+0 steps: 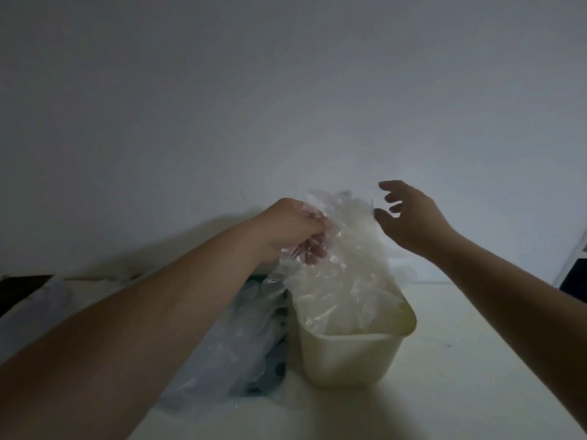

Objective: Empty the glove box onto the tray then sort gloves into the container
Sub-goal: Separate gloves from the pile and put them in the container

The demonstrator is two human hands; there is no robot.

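A cream plastic container (349,357) stands on the white table, stuffed with clear plastic gloves (346,274) that rise well above its rim. My left hand (292,230) is closed on the top left of that bunch of gloves, above the container. My right hand (409,214) hovers just right of the bunch, fingers spread, holding nothing. To the left of the container a dark tray (281,369) carries a loose heap of more clear gloves (235,344), partly hidden under my left forearm.
The white table (460,360) runs to a plain wall close behind. A pale object (35,309) lies at the far left edge beside a dark patch. A dark frame (575,277) stands at the right edge.
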